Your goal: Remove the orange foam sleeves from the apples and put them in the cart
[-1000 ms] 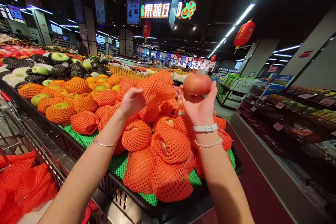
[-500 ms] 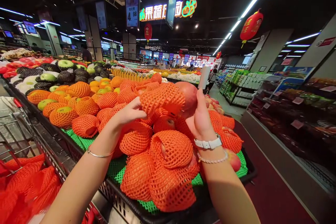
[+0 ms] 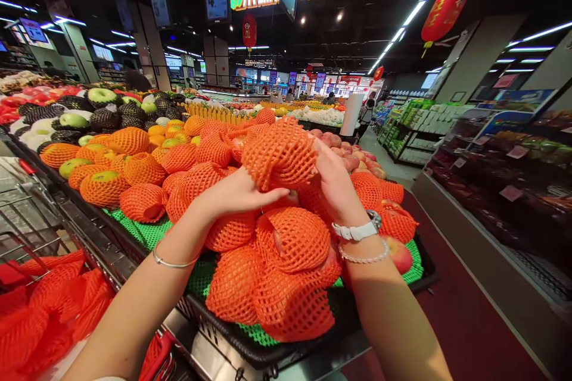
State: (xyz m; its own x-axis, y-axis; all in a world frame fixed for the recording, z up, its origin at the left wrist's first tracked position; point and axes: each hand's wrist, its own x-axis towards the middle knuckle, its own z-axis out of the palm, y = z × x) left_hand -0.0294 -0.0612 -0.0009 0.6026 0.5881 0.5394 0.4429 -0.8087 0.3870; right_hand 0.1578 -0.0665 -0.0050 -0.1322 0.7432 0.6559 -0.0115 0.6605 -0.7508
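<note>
Between my two hands is a large pinkish apple in an orange foam net sleeve (image 3: 279,155); the net now covers nearly all of the fruit. My left hand (image 3: 235,191) cups it from the left, thumb stretched along underneath and the other fingers hidden behind the net. On the opposite side, my right hand (image 3: 334,178) is closed around the right end, its fingers bent over the net's edge. Just below lie several net-wrapped fruits (image 3: 292,238) in a black crate (image 3: 250,348) lined with green mesh. One bare red apple (image 3: 397,255) rests by my right wrist.
A shopping cart (image 3: 27,205) with red net material (image 3: 58,315) stands at the left. Wrapped mangoes (image 3: 105,186) and green apples (image 3: 102,96) fill the display farther left. A white roll (image 3: 352,114) rises behind my right hand. Shelves (image 3: 504,190) line the right side.
The net sleeve has gone over the apple, whose bare pink side showed before. My right hand has turned inward over its end, and my left hand has moved under the net.
</note>
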